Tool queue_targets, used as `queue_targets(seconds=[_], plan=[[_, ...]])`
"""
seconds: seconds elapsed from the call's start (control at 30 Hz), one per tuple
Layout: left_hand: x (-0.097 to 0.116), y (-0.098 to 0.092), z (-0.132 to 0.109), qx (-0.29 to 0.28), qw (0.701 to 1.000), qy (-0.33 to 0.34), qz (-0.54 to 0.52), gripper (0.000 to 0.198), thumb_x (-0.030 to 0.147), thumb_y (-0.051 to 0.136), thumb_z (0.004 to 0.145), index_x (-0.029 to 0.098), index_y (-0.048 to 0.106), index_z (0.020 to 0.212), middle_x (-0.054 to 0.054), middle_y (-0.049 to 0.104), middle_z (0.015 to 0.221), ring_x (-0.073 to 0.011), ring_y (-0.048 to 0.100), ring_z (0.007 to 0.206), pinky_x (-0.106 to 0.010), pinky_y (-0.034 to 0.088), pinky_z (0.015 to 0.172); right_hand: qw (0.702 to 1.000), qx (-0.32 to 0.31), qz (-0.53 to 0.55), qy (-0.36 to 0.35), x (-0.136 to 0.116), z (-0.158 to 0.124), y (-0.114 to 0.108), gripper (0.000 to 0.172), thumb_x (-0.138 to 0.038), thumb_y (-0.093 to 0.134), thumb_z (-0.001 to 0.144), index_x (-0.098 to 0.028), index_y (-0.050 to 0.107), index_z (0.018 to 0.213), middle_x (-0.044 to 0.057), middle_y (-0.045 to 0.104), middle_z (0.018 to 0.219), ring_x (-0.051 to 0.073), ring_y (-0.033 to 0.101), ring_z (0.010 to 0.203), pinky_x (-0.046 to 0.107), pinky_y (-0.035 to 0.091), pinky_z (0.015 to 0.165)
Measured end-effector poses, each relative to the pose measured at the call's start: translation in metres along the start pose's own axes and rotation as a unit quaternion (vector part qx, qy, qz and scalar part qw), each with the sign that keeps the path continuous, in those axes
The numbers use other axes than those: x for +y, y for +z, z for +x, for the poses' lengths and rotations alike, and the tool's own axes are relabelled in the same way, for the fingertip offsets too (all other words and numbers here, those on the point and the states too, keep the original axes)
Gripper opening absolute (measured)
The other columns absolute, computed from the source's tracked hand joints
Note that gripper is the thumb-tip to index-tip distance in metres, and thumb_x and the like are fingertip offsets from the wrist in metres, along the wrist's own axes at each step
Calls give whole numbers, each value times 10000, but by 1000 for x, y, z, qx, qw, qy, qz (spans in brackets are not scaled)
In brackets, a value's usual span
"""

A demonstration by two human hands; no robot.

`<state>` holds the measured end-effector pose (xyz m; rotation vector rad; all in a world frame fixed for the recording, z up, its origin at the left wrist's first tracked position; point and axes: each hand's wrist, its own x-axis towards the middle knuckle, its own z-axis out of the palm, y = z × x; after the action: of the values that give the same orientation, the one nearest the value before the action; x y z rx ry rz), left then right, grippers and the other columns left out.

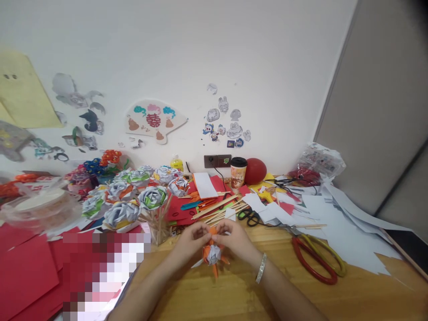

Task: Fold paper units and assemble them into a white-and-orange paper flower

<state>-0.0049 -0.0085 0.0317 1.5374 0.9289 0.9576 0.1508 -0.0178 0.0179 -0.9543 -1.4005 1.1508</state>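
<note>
My left hand and my right hand meet over the wooden table, fingers pinched on a small paper flower with grey-white petals and orange tips. The flower hangs just below my fingertips, above the table. A silver bracelet sits on my right wrist. Finished paper roses on sticks stand in a cluster to the left, apart from my hands.
Large red-and-yellow-handled scissors lie to the right, small black scissors behind my hands. Wooden sticks, red paper sheets, white paper, a coffee cup and a red ball crowd the back.
</note>
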Motion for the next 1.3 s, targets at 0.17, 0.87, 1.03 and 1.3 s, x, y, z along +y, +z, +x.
queue_targets(seconds=[0.17,0.87,1.03,1.3], plan=[[-3,-5,0,-117,988,-76,-60,286,359,719,633,125,585,729,-10,611,660,-124,550,594,-219,401,570,990,-56,78,106,0,0,-4,230,-226,733,504,-148,541,603,-36,579,563,100,528,512,225,399,530],[-12,-2,4,-60,994,-75,45,177,207,681,575,145,541,663,50,553,520,-101,504,484,-187,334,460,994,-88,-24,64,13,1,-8,138,-109,640,571,-156,534,646,-49,521,591,82,464,532,202,364,516],[-15,-1,4,-36,996,-43,72,78,148,613,585,134,571,650,47,553,526,-95,487,481,-188,334,465,995,-75,-50,52,19,2,-6,124,-74,610,584,-155,527,627,-56,517,584,81,464,531,197,355,514],[-16,0,3,13,992,-17,125,39,114,585,565,144,563,553,29,573,521,-118,504,511,-206,357,489,975,-34,-211,-57,5,-4,0,154,-11,569,625,-161,593,648,-21,563,647,129,526,652,222,393,595]])
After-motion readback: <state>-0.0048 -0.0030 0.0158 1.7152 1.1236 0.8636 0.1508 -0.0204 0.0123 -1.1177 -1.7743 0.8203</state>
